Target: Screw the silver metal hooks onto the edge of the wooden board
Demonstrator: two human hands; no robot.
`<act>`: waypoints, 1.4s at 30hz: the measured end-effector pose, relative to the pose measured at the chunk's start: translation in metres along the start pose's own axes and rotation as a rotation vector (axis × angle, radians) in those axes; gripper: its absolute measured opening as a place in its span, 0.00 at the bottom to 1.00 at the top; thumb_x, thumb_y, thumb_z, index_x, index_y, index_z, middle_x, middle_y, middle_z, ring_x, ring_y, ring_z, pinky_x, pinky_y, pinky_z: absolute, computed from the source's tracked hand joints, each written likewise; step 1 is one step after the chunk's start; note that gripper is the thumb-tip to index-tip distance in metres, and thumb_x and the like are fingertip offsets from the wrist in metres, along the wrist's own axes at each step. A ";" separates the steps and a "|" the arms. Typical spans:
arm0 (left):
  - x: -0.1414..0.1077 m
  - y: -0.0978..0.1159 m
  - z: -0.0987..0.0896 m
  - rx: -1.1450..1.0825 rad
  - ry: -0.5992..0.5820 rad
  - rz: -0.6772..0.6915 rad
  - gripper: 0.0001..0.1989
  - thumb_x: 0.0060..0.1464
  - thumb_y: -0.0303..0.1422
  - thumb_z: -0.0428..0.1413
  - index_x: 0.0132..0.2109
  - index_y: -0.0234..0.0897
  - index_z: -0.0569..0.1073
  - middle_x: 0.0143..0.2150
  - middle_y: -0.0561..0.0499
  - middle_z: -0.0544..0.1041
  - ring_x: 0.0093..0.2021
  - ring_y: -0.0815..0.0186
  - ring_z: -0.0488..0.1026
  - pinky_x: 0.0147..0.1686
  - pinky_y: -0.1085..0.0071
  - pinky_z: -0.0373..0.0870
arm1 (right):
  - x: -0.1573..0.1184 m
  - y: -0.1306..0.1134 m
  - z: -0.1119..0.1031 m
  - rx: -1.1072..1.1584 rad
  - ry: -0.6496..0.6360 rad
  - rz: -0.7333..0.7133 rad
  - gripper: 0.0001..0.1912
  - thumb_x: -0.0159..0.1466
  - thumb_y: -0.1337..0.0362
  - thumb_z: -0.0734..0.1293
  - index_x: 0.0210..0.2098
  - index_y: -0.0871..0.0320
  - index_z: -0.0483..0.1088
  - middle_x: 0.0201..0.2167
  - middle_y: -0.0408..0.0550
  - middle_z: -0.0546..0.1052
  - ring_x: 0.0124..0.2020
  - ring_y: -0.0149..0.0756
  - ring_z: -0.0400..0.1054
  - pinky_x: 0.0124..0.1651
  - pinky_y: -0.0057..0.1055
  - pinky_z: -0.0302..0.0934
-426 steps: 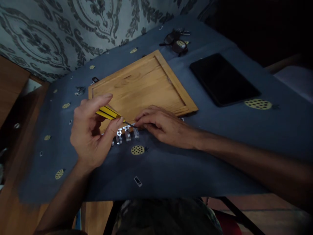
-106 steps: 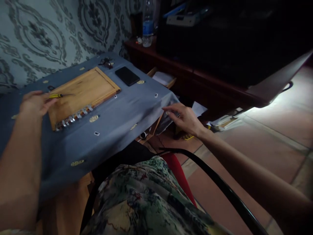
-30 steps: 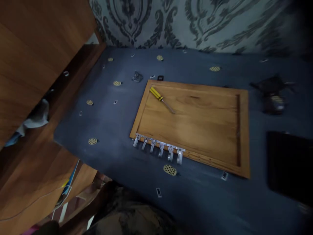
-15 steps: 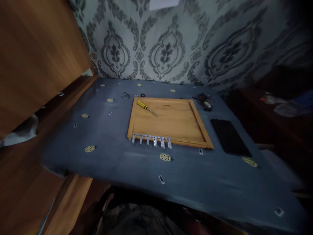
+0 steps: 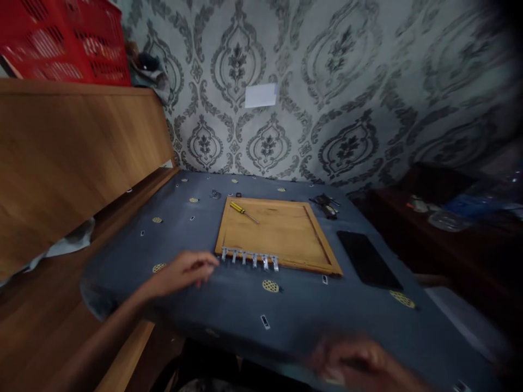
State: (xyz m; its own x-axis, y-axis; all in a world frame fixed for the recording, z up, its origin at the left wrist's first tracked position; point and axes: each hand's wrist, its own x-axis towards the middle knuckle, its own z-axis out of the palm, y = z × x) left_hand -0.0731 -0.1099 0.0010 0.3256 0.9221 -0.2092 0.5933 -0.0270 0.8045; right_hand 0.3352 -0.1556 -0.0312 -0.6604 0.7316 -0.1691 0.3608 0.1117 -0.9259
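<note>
My left hand (image 5: pixel 186 274) hovers over the table's left front, fingers loosely stretched toward the corner of a framed wooden board (image 5: pixel 281 234), with nothing in it. Along the board's near edge runs a silver metal strip with several hook-like tabs (image 5: pixel 250 257), close to those fingertips. A yellow-handled screwdriver (image 5: pixel 243 211) lies on the board's upper left, its shaft pointing right. Low at the front, my right hand (image 5: pixel 351 356) is smeared by motion. Its fingers look bent, but whether anything is in them is unclear.
A dark flat slab (image 5: pixel 369 260) lies right of the board. Behind it sits a small dark tangled object (image 5: pixel 326 206). A small metal piece (image 5: pixel 215 194) rests at the back left. A red crate (image 5: pixel 65 43) stands on a wooden cabinet (image 5: pixel 81 141).
Both hands have come into view, the left from the lower left and the right from the bottom edge. My view has tilted upward, showing more wall and the crate. The board and screwdriver stay put.
</note>
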 end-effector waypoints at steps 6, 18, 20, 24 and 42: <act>0.159 0.004 -0.072 0.234 0.465 -0.079 0.19 0.66 0.41 0.56 0.57 0.34 0.71 0.53 0.44 0.75 0.48 0.62 0.76 0.47 0.60 0.78 | 0.109 -0.018 -0.060 -0.246 0.684 -0.208 0.27 0.63 0.37 0.65 0.30 0.54 0.79 0.30 0.50 0.82 0.33 0.43 0.77 0.35 0.35 0.70; 0.265 -0.022 -0.117 0.836 0.553 -0.078 0.19 0.65 0.40 0.57 0.58 0.36 0.71 0.58 0.43 0.73 0.55 0.58 0.74 0.53 0.55 0.76 | 0.141 0.041 -0.064 -0.350 0.904 -0.204 0.23 0.69 0.44 0.60 0.37 0.55 0.78 0.38 0.55 0.84 0.40 0.47 0.79 0.44 0.39 0.73; 0.269 -0.024 -0.118 0.894 0.514 -0.093 0.19 0.65 0.40 0.58 0.58 0.36 0.71 0.57 0.43 0.74 0.54 0.58 0.75 0.53 0.55 0.76 | 0.142 0.041 -0.064 -0.365 0.885 -0.204 0.22 0.69 0.46 0.60 0.38 0.55 0.77 0.38 0.54 0.84 0.40 0.46 0.79 0.44 0.38 0.73; 0.273 -0.026 -0.120 0.974 0.474 -0.104 0.19 0.65 0.40 0.57 0.58 0.36 0.71 0.58 0.43 0.73 0.54 0.58 0.74 0.53 0.55 0.76 | 0.143 0.040 -0.065 -0.361 0.866 -0.200 0.21 0.70 0.48 0.60 0.37 0.55 0.77 0.37 0.53 0.84 0.40 0.45 0.79 0.43 0.36 0.72; 0.272 -0.034 -0.128 0.935 0.510 -0.080 0.18 0.65 0.40 0.57 0.57 0.36 0.72 0.57 0.43 0.74 0.54 0.59 0.75 0.53 0.56 0.76 | 0.142 0.038 -0.066 -0.343 0.836 -0.191 0.20 0.69 0.48 0.60 0.37 0.54 0.77 0.36 0.52 0.84 0.38 0.46 0.79 0.43 0.39 0.72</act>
State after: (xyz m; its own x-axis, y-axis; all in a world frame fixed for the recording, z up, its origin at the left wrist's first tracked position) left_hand -0.0991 0.1915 -0.0122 0.0426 0.9811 0.1889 0.9990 -0.0448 0.0071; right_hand 0.2982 -0.0030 -0.0685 -0.0870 0.9129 0.3988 0.5581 0.3763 -0.7396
